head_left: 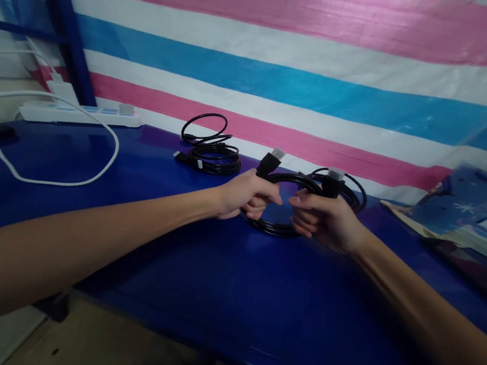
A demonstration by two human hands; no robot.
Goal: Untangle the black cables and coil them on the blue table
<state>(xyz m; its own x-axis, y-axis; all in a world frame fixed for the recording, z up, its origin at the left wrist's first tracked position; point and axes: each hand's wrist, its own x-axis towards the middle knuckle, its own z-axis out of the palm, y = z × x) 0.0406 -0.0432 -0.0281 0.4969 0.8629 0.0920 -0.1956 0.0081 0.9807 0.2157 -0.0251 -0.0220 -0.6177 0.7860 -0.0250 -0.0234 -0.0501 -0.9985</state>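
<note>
Coiled Black Cable Gripped at Both Sides by Two Hands

Both forearms are extended forward from the lower corners of the view and are angled inward, so that the hands are brought near each other above the middle of the table (209, 276). The left hand (246, 194) is turned with its thumb side upward and its thumb pointed to the right; the right hand (324, 218) is mirrored, with its thumb pointed to the left. A narrow gap is left between the two thumbs.

Both hands are closed, fingers curled, on opposite sides of the coiled black cable (280, 230). A left connector (270, 163) is projected above the left fist and tilted to the right; a right connector (333, 184) is held nearly upright above the right fist. Whether the coil is touched to the table cannot be told.

On the blue surface, a second black cable coil (215, 156) is placed to the left of the hands, and another black coil (356, 192) is partly hidden behind the right hand. A white power strip (82, 114) is set at the rear left, with a looped white cord (61, 183) in front. The rear is covered by a striped sheet (288, 84), bordered at left by a blue post (73, 42).
</note>
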